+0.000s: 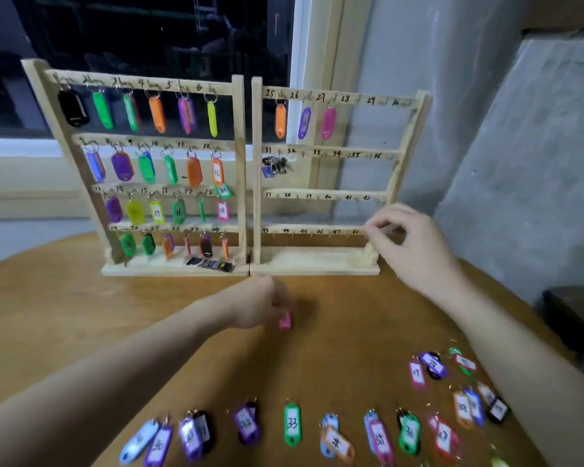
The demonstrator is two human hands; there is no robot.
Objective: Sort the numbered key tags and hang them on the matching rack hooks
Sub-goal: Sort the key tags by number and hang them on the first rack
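The left hand (260, 303) pinches a pink tag (285, 320) at frame centre, over the tabletop (81, 315). The right hand (408, 241), fingers curled, grips the rack (317, 227) at its lower right. Tags look light, stiff, slick; best taken by the ring.

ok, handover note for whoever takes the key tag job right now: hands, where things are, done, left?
Left hand: blurred, over the table, holds a pink tag.
Right hand: at the right end of the right rack's bottom rail, fingers pinched by the last hook; what it holds, if anything, is unclear.
Done: left rack looks full, hooks 1 to 24. Right rack has tags on 25, 26, 27 only; a bunch of keys hangs near 31.
Left: hooks 28 upward. Loose tags lie along the near table edge, among them green 33, and in a pile at right.
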